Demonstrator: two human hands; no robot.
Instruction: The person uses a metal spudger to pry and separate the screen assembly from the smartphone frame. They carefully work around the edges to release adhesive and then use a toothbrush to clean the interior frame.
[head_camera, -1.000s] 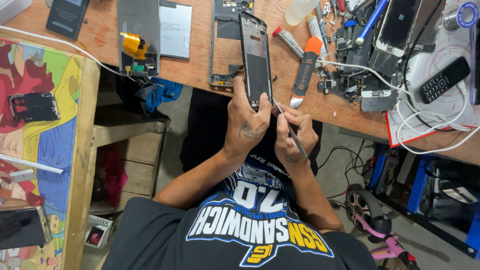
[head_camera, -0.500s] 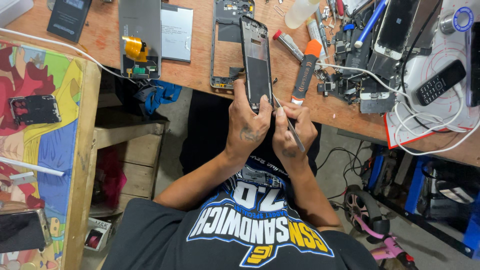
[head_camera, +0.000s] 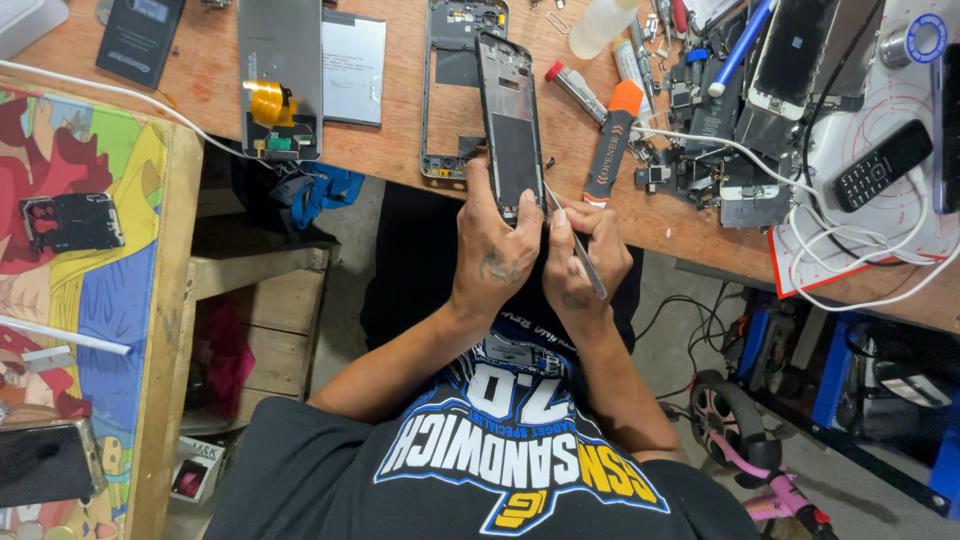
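Left hand (head_camera: 497, 262) grips the phone frame (head_camera: 509, 125) from below; right hand (head_camera: 583, 262), alongside, pinches tweezers (head_camera: 577, 243) against its lower edge.

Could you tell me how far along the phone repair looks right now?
Done: the phone frame is stripped, its back panel lying aside. In hand: left hand grips the frame, right hand works tweezers at its lower edge. Left: reassembly; parts remain scattered on the bench.

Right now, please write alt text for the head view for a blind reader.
A left hand holds a dark phone frame upright over a wooden workbench, while the right hand works metal tweezers at its lower edge. Phone parts clutter the bench.
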